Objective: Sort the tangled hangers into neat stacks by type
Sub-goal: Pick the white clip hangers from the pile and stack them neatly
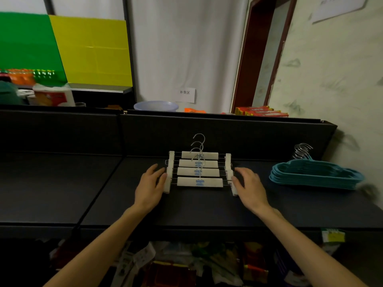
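- Hands first: the left hand [152, 183] and the right hand [247, 184] lie flat on the dark shelf [196, 210], fingers fairly straight, each touching one outer end of the white clip hangers [199, 172]. Neither grips anything; they look to be squaring the pile from both sides.
- White clip hangers sit between the hands, four of them overlapped in a stepped row with their hooks pointing away, clips lined up down each side. This stack looks nearly finished, perhaps needing a last nudge.
- Teal hangers [315, 175] lie well to the right in a flat, even stack, hooks bunched at the back; that type appears done.
- No loose or tangled hangers show on the shelf, so the sorting seems close to complete.
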Motion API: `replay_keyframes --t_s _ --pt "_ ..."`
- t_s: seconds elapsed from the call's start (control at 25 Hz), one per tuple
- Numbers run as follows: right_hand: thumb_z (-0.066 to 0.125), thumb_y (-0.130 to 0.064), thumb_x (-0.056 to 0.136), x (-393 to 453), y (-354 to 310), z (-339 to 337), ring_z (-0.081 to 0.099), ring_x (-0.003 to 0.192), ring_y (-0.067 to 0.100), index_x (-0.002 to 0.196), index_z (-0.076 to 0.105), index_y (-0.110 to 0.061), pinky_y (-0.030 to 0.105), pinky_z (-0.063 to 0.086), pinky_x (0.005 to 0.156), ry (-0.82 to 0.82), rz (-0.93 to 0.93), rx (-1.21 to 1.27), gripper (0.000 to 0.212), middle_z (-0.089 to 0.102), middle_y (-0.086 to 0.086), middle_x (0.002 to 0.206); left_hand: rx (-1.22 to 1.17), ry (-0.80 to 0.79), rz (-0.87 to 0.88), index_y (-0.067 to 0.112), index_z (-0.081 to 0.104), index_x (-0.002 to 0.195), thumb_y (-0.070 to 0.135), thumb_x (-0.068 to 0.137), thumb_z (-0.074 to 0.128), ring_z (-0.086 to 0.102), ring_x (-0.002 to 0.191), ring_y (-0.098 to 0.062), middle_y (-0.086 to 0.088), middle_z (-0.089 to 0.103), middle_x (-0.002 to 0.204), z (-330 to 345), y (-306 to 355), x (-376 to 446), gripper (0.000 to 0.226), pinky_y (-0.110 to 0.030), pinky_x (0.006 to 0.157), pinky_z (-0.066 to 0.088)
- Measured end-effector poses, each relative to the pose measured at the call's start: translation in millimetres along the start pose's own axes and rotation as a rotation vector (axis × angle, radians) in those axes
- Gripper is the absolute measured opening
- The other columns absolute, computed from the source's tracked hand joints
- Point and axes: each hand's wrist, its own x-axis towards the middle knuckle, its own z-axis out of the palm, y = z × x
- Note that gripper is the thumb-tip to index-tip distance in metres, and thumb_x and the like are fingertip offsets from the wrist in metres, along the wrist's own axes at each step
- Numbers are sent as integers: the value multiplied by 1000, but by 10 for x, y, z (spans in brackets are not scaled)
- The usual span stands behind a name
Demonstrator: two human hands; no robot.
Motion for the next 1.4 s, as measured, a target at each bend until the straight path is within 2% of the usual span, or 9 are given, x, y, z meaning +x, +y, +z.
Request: replay_keyframes --t_s 0.16,0.36,0.6,0.8,0.92,1.04,1.16,1.24,1.4 --pt "51 -41 101 -23 -846 256 32 144 24 143 50 -16 44 32 114 184 -245 -224 49 45 5 150 244 13 129 29 40 152 51 104 37 21 151 -22 1 23 165 -643 -385 8 53 -46 120 26" --pt "53 -44 99 -186 -2565 1257 25 148 30 146 46 -15 48 26 119 172 -423 -186 56 40 9 154 656 -8 121 26 24 158 69 92 3 11 154 -24 -5 14 168 -1964 -1628 -241 81 -47 124 4" --pt "49 -54 98 -441 -4646 2545 14 153 22 154 32 -18 40 14 122 -161 -490 -7 69 30 3 161 739 113 -115 24 40 151 63 100 21 25 150 -25 -6 28 163 -3711 -3116 -609 67 -46 123 16" --pt "56 -57 93 -457 -6092 3272 34 144 21 152 36 -20 41 33 117 -433 -526 72 73 41 2 153 653 147 -273 22 42 150 56 101 39 36 143 -28 -5 30 161 -4671 -4092 -472 59 -47 117 31" --pt "58 -63 88 -267 -6627 3697 55 120 20 143 45 -19 37 49 93 -550 -531 -1 72 57 3 132 617 131 -258 22 47 146 51 101 46 45 136 -25 -3 38 155 -4937 -4540 -167 53 -44 109 41" --pt "63 -61 85 -21 -7006 4079 61 92 15 129 56 -21 32 51 74 -656 -506 -28 59 65 0 110 632 86 -218 24 47 145 46 99 52 48 134 -23 -3 42 153 -5112 -4922 258 51 -42 106 46" --pt "68 -50 85 277 -7261 4366 61 95 15 131 58 -23 29 50 72 -689 -441 -35 55 65 2 117 658 -48 -243 24 40 150 45 100 50 42 139 -25 -4 40 155 -5260 -5250 716 55 -45 111 41" --pt "69 -47 85 456 -7377 4507 63 101 16 130 59 -25 33 54 80 -683 -403 -15 51 65 2 121 623 -72 -272 23 38 152 44 103 46 42 140 -25 -5 43 154 -5361 -5486 987 54 -45 112 38" --pt "67 -45 89 591 -7477 4635 62 108 18 132 60 -25 36 54 88 -663 -311 -10 48 64 2 124 569 -299 -189 27 57 134 40 102 50 59 110 -12 1 60 130 -5507 -5841 1306 36 -32 93 49"
